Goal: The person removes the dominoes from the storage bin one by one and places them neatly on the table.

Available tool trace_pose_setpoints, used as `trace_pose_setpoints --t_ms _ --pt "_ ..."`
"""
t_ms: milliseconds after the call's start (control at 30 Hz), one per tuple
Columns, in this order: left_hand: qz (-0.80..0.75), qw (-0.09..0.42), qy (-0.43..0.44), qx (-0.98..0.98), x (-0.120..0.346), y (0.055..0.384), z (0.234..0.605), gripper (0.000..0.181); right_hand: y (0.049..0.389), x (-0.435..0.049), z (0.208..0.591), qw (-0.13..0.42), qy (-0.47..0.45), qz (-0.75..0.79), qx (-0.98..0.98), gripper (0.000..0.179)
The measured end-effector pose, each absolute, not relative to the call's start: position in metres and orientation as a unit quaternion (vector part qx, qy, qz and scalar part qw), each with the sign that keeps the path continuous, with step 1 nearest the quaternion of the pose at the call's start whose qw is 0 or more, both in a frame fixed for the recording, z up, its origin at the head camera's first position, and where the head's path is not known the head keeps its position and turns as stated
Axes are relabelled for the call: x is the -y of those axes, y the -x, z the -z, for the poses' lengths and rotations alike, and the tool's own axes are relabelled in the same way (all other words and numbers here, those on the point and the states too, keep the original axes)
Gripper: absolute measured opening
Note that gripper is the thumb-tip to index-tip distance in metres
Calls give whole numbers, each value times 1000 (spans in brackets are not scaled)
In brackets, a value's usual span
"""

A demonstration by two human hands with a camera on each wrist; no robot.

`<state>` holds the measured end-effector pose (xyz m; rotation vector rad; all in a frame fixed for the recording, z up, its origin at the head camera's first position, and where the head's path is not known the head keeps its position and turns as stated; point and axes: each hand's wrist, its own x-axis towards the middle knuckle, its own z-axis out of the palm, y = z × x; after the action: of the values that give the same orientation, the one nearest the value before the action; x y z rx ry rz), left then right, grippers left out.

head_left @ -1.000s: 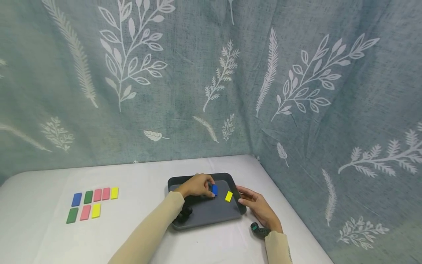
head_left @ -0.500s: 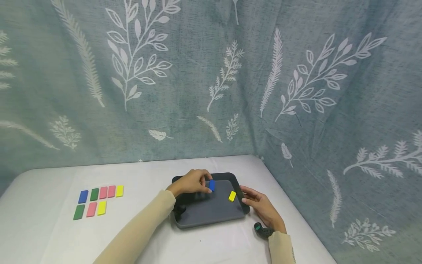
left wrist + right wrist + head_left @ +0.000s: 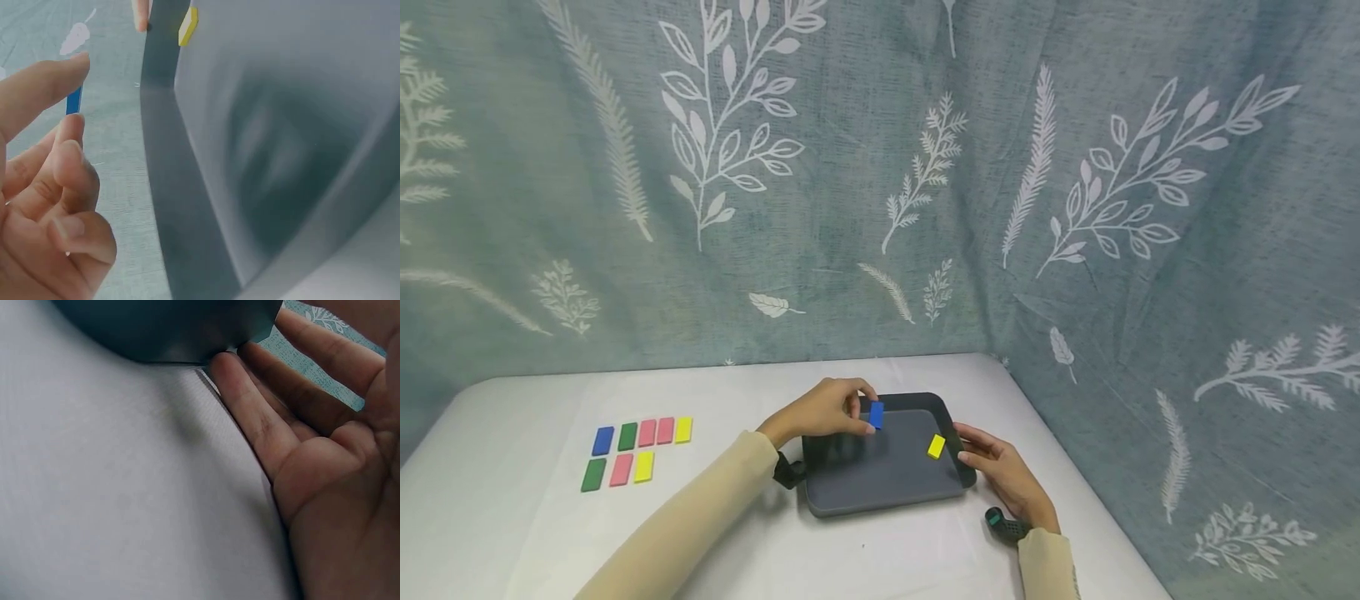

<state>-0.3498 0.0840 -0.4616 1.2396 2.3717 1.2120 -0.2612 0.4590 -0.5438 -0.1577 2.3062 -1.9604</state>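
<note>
My left hand is above the left part of a dark grey baking tray, pinching a small blue rectangular block between thumb and fingertips. In the left wrist view the blue block shows as a narrow strip between the fingertips, with the other fingers curled below. A yellow block lies inside the tray near its right side. My right hand rests against the tray's right rim, thumb tip over the edge. Its fingers look nearly straight and touch the tray's outside in the right wrist view.
On the white tablecloth at the left, several blocks stand in two rows, among them a blue block, a green block, a pink block and a yellow block. A patterned curtain hangs behind and at the right.
My left hand has lifted the blue block off the tray floor and moved left toward the tray's far left. The right hand stays at the rim; the head view has shifted slightly.
</note>
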Motion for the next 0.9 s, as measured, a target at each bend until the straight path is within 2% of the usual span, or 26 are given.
trace_pose_setpoints --t_ms 900 --pt "-387 65 -411 -823 -5 331 443 46 260 -455 543 51 41 661 -748 58"
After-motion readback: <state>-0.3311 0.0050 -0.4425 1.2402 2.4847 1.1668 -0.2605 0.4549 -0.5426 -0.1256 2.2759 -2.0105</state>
